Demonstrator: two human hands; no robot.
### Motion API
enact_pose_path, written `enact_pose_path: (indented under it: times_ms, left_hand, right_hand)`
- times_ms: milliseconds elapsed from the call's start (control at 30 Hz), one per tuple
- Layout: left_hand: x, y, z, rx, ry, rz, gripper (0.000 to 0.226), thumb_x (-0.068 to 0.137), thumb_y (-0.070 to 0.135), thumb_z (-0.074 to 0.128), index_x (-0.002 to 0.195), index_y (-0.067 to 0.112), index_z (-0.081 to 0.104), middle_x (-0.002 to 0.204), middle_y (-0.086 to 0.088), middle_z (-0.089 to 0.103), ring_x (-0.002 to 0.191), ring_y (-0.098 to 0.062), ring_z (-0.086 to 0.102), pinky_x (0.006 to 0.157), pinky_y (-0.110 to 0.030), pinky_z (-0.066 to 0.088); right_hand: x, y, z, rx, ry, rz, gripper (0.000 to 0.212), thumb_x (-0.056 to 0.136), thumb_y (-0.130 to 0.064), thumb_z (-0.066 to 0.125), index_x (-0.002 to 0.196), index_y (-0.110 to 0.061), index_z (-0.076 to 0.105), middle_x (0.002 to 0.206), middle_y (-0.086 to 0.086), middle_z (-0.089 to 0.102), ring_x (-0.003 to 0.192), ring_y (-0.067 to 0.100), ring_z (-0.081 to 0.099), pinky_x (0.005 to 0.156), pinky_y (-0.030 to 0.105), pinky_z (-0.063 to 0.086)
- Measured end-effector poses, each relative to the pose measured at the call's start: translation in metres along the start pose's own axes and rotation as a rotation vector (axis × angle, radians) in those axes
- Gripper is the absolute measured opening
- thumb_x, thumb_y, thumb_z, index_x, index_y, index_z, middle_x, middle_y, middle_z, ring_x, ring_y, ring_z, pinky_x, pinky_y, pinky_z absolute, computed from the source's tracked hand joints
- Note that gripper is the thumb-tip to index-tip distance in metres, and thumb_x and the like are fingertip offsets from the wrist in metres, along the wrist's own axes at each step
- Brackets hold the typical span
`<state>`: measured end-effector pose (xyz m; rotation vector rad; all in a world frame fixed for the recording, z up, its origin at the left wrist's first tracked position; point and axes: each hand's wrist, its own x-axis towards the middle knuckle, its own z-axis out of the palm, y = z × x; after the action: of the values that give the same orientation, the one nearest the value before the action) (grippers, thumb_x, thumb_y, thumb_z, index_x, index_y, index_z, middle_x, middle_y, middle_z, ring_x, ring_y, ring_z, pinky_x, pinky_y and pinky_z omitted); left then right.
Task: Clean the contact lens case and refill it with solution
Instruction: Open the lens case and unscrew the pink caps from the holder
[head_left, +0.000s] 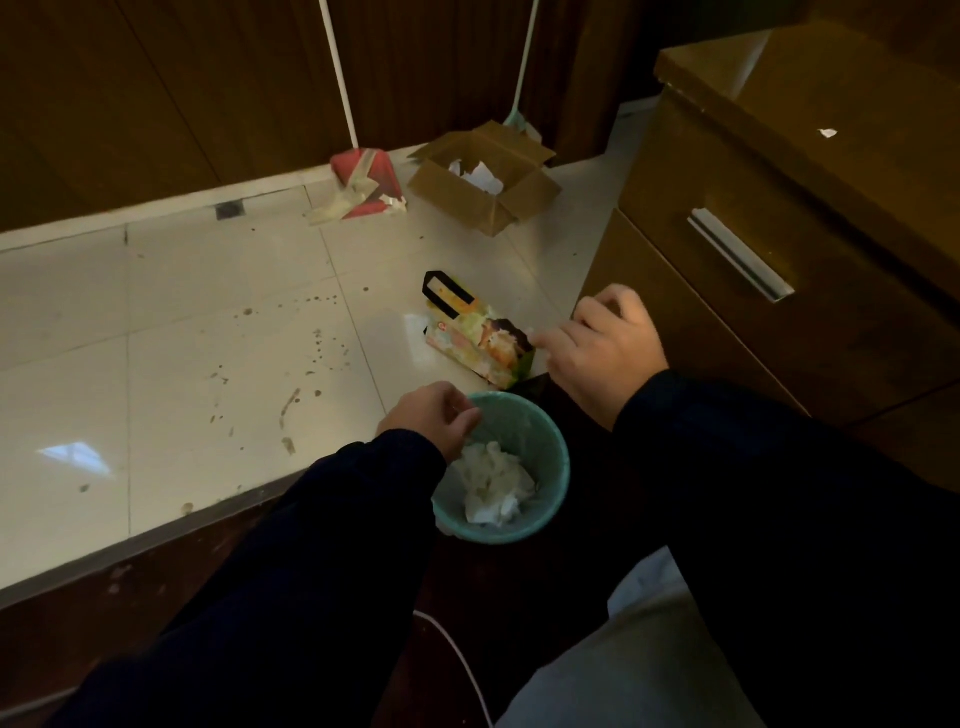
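Both hands hang over the bin (550, 441) of tissue (493, 480), probably to shed waste: left hand (434, 415) loosely curled, right hand (602, 343) curled too, contents of either untellable, lens case nowhere in sight.

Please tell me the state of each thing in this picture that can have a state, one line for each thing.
waste bin: upright, lined, partly filled with crumpled white tissue.
cardboard box: flaps open, white paper inside.
drawer: closed.
paper bag: lying on its side on the floor.
left hand: over the bin rim, fingers curled; holding anything, cannot tell.
right hand: fingers curled, near the bag; grip unclear.
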<state>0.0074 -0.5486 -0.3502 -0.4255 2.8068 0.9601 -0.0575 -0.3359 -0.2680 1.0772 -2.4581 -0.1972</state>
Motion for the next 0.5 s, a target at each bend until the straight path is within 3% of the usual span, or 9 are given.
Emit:
enact_pose_path:
  times_ms: [100,200,267,367,400,500]
  left_hand:
    - [-0.002,-0.002,0.005,0.014,0.002,-0.009,0.016,0.093,0.046,0.072,0.091,0.031,0.067,0.078,0.018,0.058,0.077,-0.008,0.059,0.061,-0.025,0.041]
    - [-0.004,-0.003,0.008,0.047,-0.023,-0.023,0.016,0.094,0.045,0.071,0.091,0.031,0.065,0.083,0.015,0.061,0.082,-0.012,0.06,0.069,-0.027,0.044]
    - [-0.006,-0.002,0.009,0.042,-0.025,-0.027,0.015,0.094,0.044,0.071,0.089,0.032,0.063,0.084,0.013,0.062,0.082,-0.012,0.061,0.07,-0.028,0.045]
    - [-0.005,0.0,0.009,0.019,-0.005,-0.026,0.013,0.096,0.041,0.068,0.09,0.03,0.065,0.086,0.01,0.067,0.083,-0.013,0.062,0.072,-0.028,0.046]
    - [-0.005,0.002,0.008,0.015,0.001,-0.027,0.011,0.098,0.039,0.067,0.092,0.029,0.066,0.087,0.009,0.069,0.084,-0.014,0.064,0.072,-0.028,0.047]
    - [-0.005,0.007,0.006,-0.018,-0.012,-0.042,0.011,0.101,0.026,0.06,0.098,0.027,0.071,0.089,0.006,0.074,0.086,-0.017,0.07,0.075,-0.029,0.052]
  right_hand:
    - [0.008,-0.001,0.004,0.054,0.069,0.071,0.014,0.097,-0.015,0.065,0.102,-0.017,0.078,0.078,0.0,0.075,0.088,0.027,0.069,0.101,0.046,0.041]
    - [0.006,-0.013,0.018,0.084,-0.142,-0.017,0.012,0.094,-0.02,0.072,0.106,-0.017,0.075,0.09,0.001,0.078,0.093,0.025,0.07,0.098,0.043,0.046]
    - [-0.004,-0.022,0.029,0.025,-0.228,-0.105,0.005,0.092,-0.019,0.074,0.097,-0.016,0.076,0.086,0.002,0.077,0.087,0.022,0.071,0.091,0.039,0.051]
    - [-0.007,-0.027,0.038,0.042,-0.079,-0.012,0.012,0.083,-0.014,0.082,0.076,-0.014,0.073,0.067,0.004,0.071,0.073,0.024,0.067,0.081,0.038,0.054]
    - [-0.004,-0.027,0.038,0.044,-0.106,0.024,0.013,0.084,-0.016,0.082,0.076,-0.015,0.072,0.066,0.003,0.069,0.073,0.024,0.066,0.081,0.039,0.053]
    - [0.001,-0.03,0.044,0.043,-0.405,0.001,0.011,0.093,-0.024,0.073,0.085,-0.02,0.069,0.07,-0.006,0.057,0.081,0.02,0.066,0.089,0.039,0.043]
